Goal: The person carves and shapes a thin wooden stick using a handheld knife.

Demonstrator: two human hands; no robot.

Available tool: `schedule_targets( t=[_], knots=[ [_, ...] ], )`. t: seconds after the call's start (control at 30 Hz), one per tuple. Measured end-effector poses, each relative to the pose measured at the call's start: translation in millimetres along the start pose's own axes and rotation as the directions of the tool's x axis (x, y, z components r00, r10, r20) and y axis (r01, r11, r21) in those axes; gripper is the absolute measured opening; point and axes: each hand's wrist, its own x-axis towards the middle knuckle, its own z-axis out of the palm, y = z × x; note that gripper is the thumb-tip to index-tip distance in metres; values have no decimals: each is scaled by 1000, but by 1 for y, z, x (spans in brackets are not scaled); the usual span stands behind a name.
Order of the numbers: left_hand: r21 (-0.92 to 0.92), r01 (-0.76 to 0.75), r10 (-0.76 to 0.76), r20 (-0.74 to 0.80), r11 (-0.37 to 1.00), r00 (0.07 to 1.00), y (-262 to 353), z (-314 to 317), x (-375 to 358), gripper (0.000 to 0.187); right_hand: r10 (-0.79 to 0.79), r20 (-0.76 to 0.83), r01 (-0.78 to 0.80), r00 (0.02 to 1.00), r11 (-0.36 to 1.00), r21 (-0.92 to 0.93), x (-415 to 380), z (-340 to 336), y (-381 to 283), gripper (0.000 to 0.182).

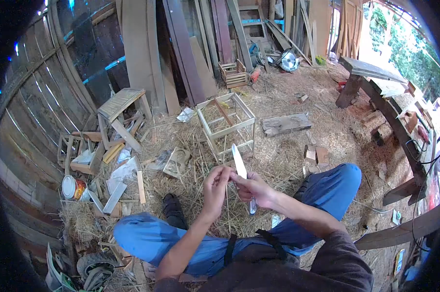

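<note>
Person seated, knees apart, low over a straw-strewn dirt floor (278,155). Work in hand, as judged: close handling at a knife with a long, pale metal blade (239,164), held in the air between the knees, clear of the floor. Blade tip points up and away from the body; the handle end shows below the grip.

Right hand (257,191): fingers closed around the knife's handle, thumb toward the left hand. Left hand (217,184): fingers bent, nearly closed, tips beside the blade's base and meeting the right thumb. Whether they pinch something thin cannot be told.

Beyond the blade, on the middle of the floor, stands an open frame of pale wooden bars (232,129), a reddish-brown wooden strip (223,112) across its top. A weathered grey plank (287,124) lies to its right. Toward the floor's left edge, a small slatted wooden bench (121,103).

Judgement: any movement of the blade calls for a firm handle grip, with left fingertips off the edge.
</note>
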Motion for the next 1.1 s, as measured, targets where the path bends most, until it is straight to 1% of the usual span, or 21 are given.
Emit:
schedule_targets(
  t=[0.03, 0.07, 0.1, 0.13, 0.17, 0.2, 0.23, 0.27, 0.3, 0.33, 0.4, 0.43, 0.53, 0.57, 0.77, 0.87, 0.9, 0.97, 1.0, 1.03, 1.1],
  knots=[
    [-30, -7, 6, -27, 1000, 1000, -2, -1, 4, 23, 14, -17, -16, 1000, 997, -76, -1, -2, -6, 28],
    [-61, -12, 9, -55, 998, 998, -2, -3, 6, 23, -165, -63, 146, 984, 960, -240, -1, -6, -11, 30],
    [-85, -30, 30, -3, 996, 1000, 1, -7, 10, 19, -343, -76, 285, 936, 869, -404, -1, -9, -19, 32],
    [-190, 77, -71, 43, 979, 997, 4, -10, 9, 18, -505, -59, 392, 861, 734, -555, -2, -10, -25, 34],
    [-289, 186, -165, 97, 939, 981, 8, -13, 7, 18, -516, -123, 319, 848, 681, -659, -5, -11, -33, 35],
    [-378, 291, -247, 161, 879, 956, 13, -14, 5, 17, -629, -38, 391, 776, 527, -754, -5, -12, -32, 34],
    [-272, 331, -304, 139, 904, 943, 20, -10, 2, 14, -719, 64, 442, 692, 352, -825, -4, -13, -29, 33],
    [-215, 278, -252, 139, 936, 958, 18, -6, 1, 13, -782, 179, 472, 597, 161, -867, -3, -13, -27, 32],
    [-154, 224, -202, 144, 962, 969, 14, -2, -1, 12, -654, 149, 407, 742, 262, -875, -14, -1, -30, 29],
    [-88, 173, -158, 155, 981, 975, 8, -1, -5, 12, -666, 221, 441, 712, 180, -879, -13, 0, -23, 29],
    [-12, 230, -225, 168, 973, 960, -5, -5, -5, 24, -675, 368, 506, 640, 8, -863, -4, -2, -14, 29],
    [15, 242, -242, 154, 970, 958, 0, -2, -8, 27, -691, 412, 493, 594, -92, -865, -1, -4, -15, 29],
    [47, 209, -214, 147, 977, 966, -5, -3, -12, 31, -627, 489, 435, 606, -253, -864, -8, -6, -30, 30],
    [35, 195, -198, 152, 980, 968, -6, -3, -10, 29, -666, 527, 417, 528, -338, -844, -1, -10, -27, 33],
    [-56, 218, -201, 219, 974, 955, 13, -6, -6, 23, -711, 484, 323, 509, -364, -874, 0, -17, -34, 35],
    [-107, 233, -198, 263, 967, 944, 18, -10, -6, 21, -697, 461, 272, 549, -373, -887, -1, -15, -37, 35],
    [-119, 235, -195, 282, 965, 939, 19, -12, -6, 21, -714, 445, 297, 540, -333, -895, -2, -14, -40, 30],
    [-110, 258, -211, 325, 960, 922, 18, -10, -11, 21, -900, 229, 195, 371, -166, -967, 18, -52, -50, 24],
    [-89, 279, -233, 345, 956, 909, 13, -8, -23, 21, -935, 147, -8, 322, -158, -987, 10, -61, -76, 19],
    [-61, 303, -261, 365, 951, 894, 12, -8, -30, 21, -950, 95, -46, 296, -113, -992, 2, -67, -95, 19],
    [-86, 281, -249, 273, 956, 929, 15, -11, -20, 22, -948, 30, 30, 317, -21, -999, -5, -65, -87, 20]
  ],
)
